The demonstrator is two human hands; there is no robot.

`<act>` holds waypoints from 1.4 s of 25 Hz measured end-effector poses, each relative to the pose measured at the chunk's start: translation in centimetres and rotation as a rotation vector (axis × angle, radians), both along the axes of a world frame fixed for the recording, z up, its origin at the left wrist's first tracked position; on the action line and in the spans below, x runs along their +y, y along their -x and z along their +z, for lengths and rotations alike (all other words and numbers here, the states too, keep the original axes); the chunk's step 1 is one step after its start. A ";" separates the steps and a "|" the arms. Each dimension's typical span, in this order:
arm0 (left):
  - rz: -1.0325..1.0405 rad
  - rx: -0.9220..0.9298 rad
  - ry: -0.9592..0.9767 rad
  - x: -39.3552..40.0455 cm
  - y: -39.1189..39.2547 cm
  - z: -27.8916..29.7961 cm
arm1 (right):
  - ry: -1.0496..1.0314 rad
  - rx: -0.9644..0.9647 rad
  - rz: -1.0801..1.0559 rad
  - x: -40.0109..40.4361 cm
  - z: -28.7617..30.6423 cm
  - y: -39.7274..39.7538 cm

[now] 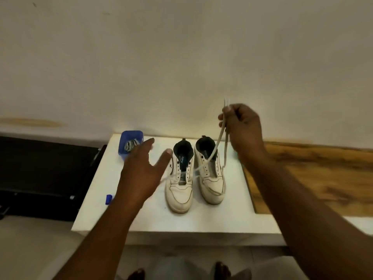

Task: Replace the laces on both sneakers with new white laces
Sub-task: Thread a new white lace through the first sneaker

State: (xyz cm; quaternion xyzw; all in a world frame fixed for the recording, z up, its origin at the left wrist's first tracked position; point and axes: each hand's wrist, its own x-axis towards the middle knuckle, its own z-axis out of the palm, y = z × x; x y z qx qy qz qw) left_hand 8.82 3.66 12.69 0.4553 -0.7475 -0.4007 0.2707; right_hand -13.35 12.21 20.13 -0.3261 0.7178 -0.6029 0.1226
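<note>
White leather, scuffed and creased: two sneakers stand side by side, toes toward the camera, on a white surface set against a pale wall. The right sneaker is the anchor here. Above it and slightly to its right, the right hand is raised, its grip pinched on both ends of a white lace; the two tips poke up past the fingers, and the strands drop down to that sneaker's eyelets, one crossing its dark opening. Just left of the right sneaker, nearly touching it, sits the left sneaker, its tongue and black lining exposed, with a pale lace through its lowest eyelets that trails off leftward. Further left again, the left hand hovers over the surface with fingers spread apart, gripping nothing; it covers the trailing lace end and the near corner of a blue tub. That tub, at the far left corner of the surface, holds a bundle of greyish laces. A small blue object lies at the surface's left edge, half hidden behind the left forearm. Right of the right sneaker, wood-grain flooring runs along the wall; far left is a black unit.
</note>
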 end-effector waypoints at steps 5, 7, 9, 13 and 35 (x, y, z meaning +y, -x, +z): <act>-0.317 0.192 0.039 0.4 3.5 -6.0 | -0.079 -0.173 0.199 -0.5 -10.8 -3.6; -0.362 0.245 -0.097 0.7 5.1 -7.6 | -0.043 -0.284 0.251 -0.3 -13.6 -4.8; -0.308 0.287 -0.162 0.8 6.0 -8.8 | -0.062 -0.349 0.237 -0.5 -15.4 -4.7; -0.199 0.383 -0.210 -0.4 6.2 -9.5 | -0.176 -0.245 0.289 -0.7 -16.3 -3.1; -0.133 -0.095 -0.096 -3.7 4.2 -11.5 | -0.860 0.509 0.184 -0.7 -18.6 -3.4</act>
